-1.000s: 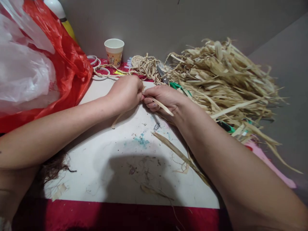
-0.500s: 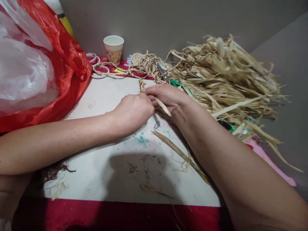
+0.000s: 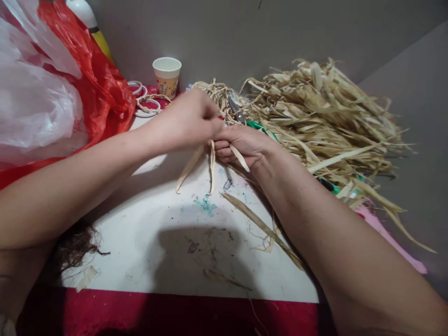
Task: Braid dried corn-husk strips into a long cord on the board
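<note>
My right hand (image 3: 240, 145) is closed around pale corn husk strips (image 3: 212, 169) near the middle of the white board (image 3: 133, 261). Two strip ends hang below its fingertips, and a third crosses the palm. Over these strips, my left hand (image 3: 191, 116) is raised with bent fingers, its thumb close to the right fingertips. Whatever the left fingers pinch is hidden behind the hand. Beyond the hands lies a coil of braided husk cord (image 3: 213, 91). One loose husk strip (image 3: 261, 226) rests on the board beside my right forearm.
A heap of dry husks (image 3: 329, 116) fills the back right, with green-handled scissors (image 3: 238, 112) at its edge. A paper cup (image 3: 167, 77) and white rings (image 3: 149, 108) stand at the back. Red and white plastic bags (image 3: 105, 88) crowd the left. Grey wall rises behind.
My left hand has lifted up and away from the right palm, uncovering two hanging strip ends. The right hand keeps its hold in nearly the same place.
</note>
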`<state>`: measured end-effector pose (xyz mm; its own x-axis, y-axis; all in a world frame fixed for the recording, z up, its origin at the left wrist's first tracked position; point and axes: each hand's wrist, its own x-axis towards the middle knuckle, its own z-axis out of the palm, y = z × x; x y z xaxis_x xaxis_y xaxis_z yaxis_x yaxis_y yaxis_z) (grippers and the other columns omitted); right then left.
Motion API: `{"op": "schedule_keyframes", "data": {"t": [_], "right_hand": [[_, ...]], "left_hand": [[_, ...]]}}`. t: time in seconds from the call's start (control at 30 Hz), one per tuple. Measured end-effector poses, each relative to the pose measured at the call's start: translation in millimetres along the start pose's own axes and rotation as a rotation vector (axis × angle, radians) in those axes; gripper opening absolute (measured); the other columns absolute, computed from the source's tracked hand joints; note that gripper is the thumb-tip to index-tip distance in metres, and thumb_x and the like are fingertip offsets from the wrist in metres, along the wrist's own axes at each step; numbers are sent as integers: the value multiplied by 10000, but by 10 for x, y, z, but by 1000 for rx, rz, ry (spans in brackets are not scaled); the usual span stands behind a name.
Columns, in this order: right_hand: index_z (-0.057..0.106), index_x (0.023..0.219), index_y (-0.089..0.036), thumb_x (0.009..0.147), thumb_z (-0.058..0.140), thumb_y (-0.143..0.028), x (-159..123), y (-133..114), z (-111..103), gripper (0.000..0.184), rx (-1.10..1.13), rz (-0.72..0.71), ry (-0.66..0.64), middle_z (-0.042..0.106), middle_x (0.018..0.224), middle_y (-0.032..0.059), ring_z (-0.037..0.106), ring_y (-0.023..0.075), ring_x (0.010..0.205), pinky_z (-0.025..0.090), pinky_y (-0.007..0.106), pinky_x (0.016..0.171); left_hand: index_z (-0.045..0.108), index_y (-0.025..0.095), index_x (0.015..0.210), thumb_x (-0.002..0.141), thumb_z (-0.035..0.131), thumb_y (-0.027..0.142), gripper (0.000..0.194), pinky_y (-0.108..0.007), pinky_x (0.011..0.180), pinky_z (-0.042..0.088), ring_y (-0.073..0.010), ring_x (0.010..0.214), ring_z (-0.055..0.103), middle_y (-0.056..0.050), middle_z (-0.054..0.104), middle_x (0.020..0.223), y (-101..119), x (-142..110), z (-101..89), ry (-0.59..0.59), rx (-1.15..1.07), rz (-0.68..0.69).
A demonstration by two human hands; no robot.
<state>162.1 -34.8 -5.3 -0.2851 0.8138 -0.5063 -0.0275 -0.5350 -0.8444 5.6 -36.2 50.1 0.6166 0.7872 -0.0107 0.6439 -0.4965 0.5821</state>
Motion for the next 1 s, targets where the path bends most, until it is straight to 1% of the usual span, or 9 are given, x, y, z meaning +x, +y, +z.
{"op": "schedule_keyframes", "data": {"t": [0.07,0.17,0.3,0.43,0.53,0.63,0.77,0.87,1.0], "right_hand": [[495,652,-126,832,482,-90,-2,-7,-13,185,32,-4,-11,272,427,-85,224,18,326,195,113,291],[513,671,-111,827,492,-77,-10,-16,-20,161,51,-4,-35,283,431,-84,230,15,326,199,108,296],[512,678,-115,832,495,-83,-13,-15,-27,158,44,-4,-55,305,434,-76,245,19,336,226,105,303],[516,691,-115,822,530,-98,-13,-11,-28,133,36,-8,-58,313,447,-76,263,17,344,223,108,318],[534,686,-108,816,536,-98,-8,3,-30,130,9,-30,-66,333,449,-66,267,20,353,209,121,323],[537,647,-114,799,562,-89,3,30,-36,156,-66,-66,-38,374,452,-47,296,25,372,218,135,339],[504,565,-147,775,623,-116,10,76,-43,243,-264,-195,53,426,478,-26,351,40,412,269,165,390],[507,551,-158,783,620,-135,2,99,-39,259,-408,-271,100,440,487,-19,346,51,426,269,188,410],[539,591,-156,798,588,-136,-20,102,-19,215,-522,-287,152,445,489,-16,338,61,424,230,208,399]], "left_hand": [[633,105,754,797,475,163,173,-252,564,378,-103,560,536,-13,536,580,-184,155,8,54,-142,-127],[616,100,759,775,509,118,110,-252,593,413,-96,596,560,-13,552,598,-370,292,120,-67,-438,-278],[588,107,711,794,470,98,144,-224,619,427,-92,679,610,2,558,616,-402,316,225,-201,-648,-295],[570,103,708,784,447,61,151,-219,607,416,-55,577,548,19,551,615,-413,330,238,-216,-660,-286],[576,100,804,760,476,28,131,-228,585,388,-33,509,470,32,546,617,-442,352,236,-182,-669,-324],[583,89,906,755,512,28,178,-230,543,340,-36,472,435,56,481,550,-447,352,224,-128,-555,-324],[598,63,947,775,503,45,198,-232,521,298,-25,427,360,76,399,513,-419,329,203,-113,-401,-292],[609,76,846,786,470,68,151,-232,506,273,-25,416,316,69,379,516,-402,322,209,-160,-396,-310],[535,135,629,785,460,136,173,-227,464,250,-38,406,304,48,378,518,-392,329,239,-195,-384,-320]]}}
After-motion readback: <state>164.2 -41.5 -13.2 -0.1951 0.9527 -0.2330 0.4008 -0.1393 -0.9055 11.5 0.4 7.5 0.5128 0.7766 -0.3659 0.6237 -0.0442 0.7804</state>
